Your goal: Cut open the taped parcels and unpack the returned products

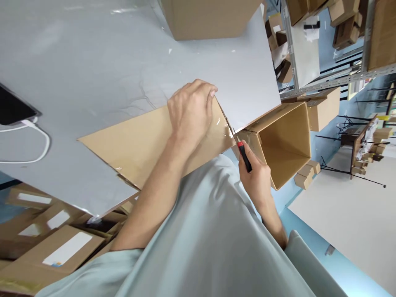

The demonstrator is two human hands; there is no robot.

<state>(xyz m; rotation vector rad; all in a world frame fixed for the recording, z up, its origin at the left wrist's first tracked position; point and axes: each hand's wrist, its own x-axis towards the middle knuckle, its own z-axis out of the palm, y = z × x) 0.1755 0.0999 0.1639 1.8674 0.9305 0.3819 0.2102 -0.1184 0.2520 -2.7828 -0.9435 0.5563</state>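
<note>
A flat piece of brown cardboard (148, 144) lies on the grey-white table and overhangs its near edge. My left hand (193, 107) is closed on its far right corner, fingers curled and thumb by the edge. In my right hand (255, 173) is a slim tool (244, 156) with a black handle, a red collar and a thin metal tip. That tip touches the cardboard's right edge near its lower corner; whether it is a blade or a shaft I cannot tell. Clear tape glints on the cardboard close to it.
An open cardboard box (284, 144) stands right of the table (102, 62). Another box (213, 20) sits at the table's far side. A phone (15, 106) with a white cable lies at left. Labelled boxes (62, 247) are stacked below left, and a metal shelf (328, 82) stands at right.
</note>
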